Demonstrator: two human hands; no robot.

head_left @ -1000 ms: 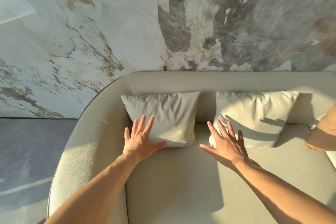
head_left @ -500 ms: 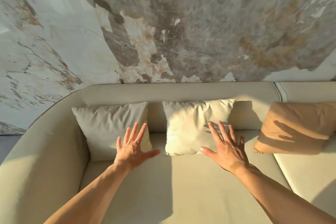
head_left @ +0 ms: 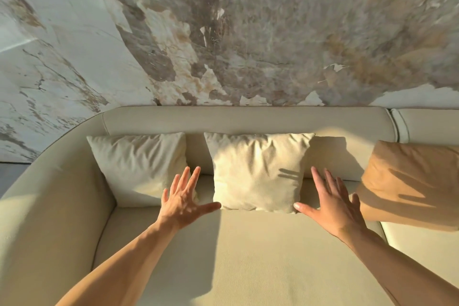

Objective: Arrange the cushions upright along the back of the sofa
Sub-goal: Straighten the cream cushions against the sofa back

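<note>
Left hand [head_left: 182, 202] is spread flat, fingers wide, holding nothing; it sits over the gap between the left cream cushion [head_left: 139, 167] and the middle cream cushion [head_left: 258, 171], thumb tip at the middle cushion's lower left corner, fingers overlapping the left cushion's lower right corner. Can't tell if it actually presses either one. Right hand [head_left: 331, 205] is the same: splayed wide, empty, thumb tip at the middle cushion's lower right corner, fingers pointing at the backrest. So both hands bracket the middle cushion at its base. That cushion stands upright on the seat, leaning on the back of the sofa [head_left: 243, 120], creased near the top, finger shadows on its right side. Left cushion is also upright against the back, tucked into the curved left corner, apart from the middle one. Tan cushion [head_left: 412, 179] is well off to the right on the next seat section, leaning against the back, cut off by the frame edge, hand shadow across it. Marble-pattern wall [head_left: 223, 32] behind the sofa.
</note>
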